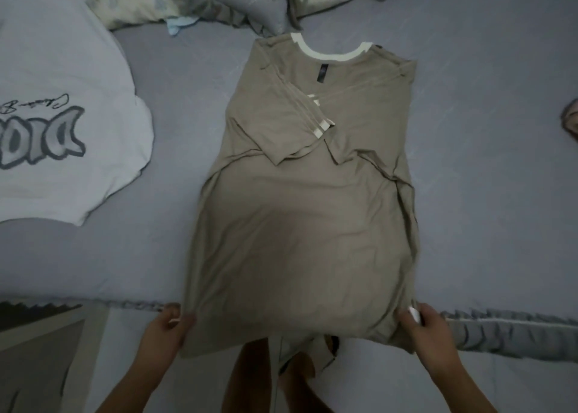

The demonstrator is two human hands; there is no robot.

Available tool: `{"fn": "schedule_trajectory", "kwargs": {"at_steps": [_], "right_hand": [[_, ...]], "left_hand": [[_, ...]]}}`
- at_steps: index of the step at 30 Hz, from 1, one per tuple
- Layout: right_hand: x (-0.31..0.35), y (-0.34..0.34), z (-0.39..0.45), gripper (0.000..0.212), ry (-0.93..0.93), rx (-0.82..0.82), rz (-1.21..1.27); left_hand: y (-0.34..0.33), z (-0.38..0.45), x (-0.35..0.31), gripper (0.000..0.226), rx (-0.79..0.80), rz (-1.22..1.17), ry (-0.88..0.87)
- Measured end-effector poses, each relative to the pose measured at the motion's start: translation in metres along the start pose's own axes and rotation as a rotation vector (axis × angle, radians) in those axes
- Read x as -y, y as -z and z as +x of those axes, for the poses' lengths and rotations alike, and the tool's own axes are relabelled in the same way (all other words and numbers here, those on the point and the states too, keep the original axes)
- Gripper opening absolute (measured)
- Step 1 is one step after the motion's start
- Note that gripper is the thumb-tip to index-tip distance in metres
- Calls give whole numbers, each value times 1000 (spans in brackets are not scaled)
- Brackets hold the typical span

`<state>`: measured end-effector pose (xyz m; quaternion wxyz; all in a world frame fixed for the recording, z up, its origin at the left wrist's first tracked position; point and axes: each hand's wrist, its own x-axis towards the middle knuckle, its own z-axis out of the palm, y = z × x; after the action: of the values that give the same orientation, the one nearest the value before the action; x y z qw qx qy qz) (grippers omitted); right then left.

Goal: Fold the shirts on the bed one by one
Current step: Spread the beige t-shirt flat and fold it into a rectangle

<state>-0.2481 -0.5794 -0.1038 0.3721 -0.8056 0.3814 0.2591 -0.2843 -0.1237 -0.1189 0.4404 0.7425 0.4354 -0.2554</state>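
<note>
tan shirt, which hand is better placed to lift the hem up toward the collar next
Neither alone: left hand and right hand each grip a bottom corner of the tan shirt, level at the bed edge, so both should probably lift together.

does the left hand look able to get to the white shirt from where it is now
Probably yes, but not yet: the left hand grips the tan shirt's hem. Only bare grey sheet lies between it and the white shirt, so once it lets go the way looks free.

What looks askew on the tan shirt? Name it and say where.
The tan shirt with a cream collar has its folded-in sleeves overlapping crookedly at mid-chest, and its right side edge is bunched unevenly.
</note>
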Motion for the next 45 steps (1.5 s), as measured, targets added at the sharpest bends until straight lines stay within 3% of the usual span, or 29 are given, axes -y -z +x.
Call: {"fn": "schedule_trajectory", "kwargs": {"at_steps": [3,7,11,13,16,18,20,22,25,27,29,32,36,40,45], "right_hand": [[-1,1,-6,16,-57,82,13],[-9,3,-8,15,-140,181,32],[-22,6,-11,32,-135,229,113],[-27,6,-11,36,-138,195,138],[-31,3,-12,29,-125,111,198],[-33,-1,-14,26,-157,115,210],[-38,-6,-16,24,-179,168,200],[-39,-11,-18,21,-160,190,222],[-41,-13,-20,22,-126,166,215],[-44,-11,-23,15,-139,187,145],[-48,-5,-27,18,-139,172,133],[-51,11,-33,21,-152,108,351],[-45,26,-32,16,-166,47,529],[-26,33,-24,12,-221,97,641],[1,39,-16,36,-139,47,745]], "left_hand": [[6,-7,5,2,-12,-87,16],[8,-13,13,33,63,-161,104],[-1,-21,15,23,215,-1,111],[-7,-18,13,24,109,16,63],[-15,-8,8,48,-115,-81,-6],[-22,-3,1,51,-101,-163,26],[-30,-1,-4,34,-22,-161,65],[-35,0,-9,24,5,-37,45],[-38,-3,-12,30,-25,117,9],[-36,-10,-10,35,-64,82,41],[-32,-20,-8,26,-74,7,69],[-21,-30,-4,8,-94,-169,130],[-6,-29,-13,30,-163,-387,101],[-5,-27,-38,50,-146,-499,30],[9,-16,-72,46,-59,-424,-120]]}}
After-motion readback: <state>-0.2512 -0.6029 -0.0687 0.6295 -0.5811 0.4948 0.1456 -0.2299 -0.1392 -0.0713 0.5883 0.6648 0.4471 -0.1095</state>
